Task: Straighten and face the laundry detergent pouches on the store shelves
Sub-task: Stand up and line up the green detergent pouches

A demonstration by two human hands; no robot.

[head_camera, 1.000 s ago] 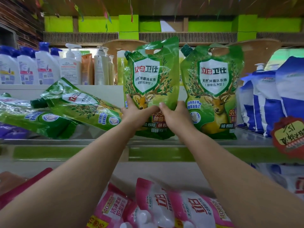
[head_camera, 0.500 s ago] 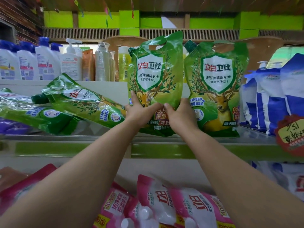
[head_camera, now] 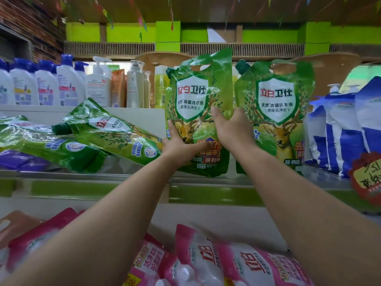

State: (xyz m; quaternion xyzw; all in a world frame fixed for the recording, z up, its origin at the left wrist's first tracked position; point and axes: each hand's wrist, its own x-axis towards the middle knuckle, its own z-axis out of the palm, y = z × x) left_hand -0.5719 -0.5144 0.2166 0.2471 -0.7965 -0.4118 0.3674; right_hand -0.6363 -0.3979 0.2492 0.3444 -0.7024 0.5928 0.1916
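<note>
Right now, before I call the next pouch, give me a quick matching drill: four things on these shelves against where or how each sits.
Things:
1. held green pouch
2. green pouch on the right
3. toppled green pouch
4. pink pouches

States:
A. lying on its side, cap pointing left
B. on the lower shelf, under the arms
C. upright between the left hand and right hand
D. standing upright, untouched, next to the blue bags

Pairs: 1-C, 2-D, 3-A, 4-B
</note>
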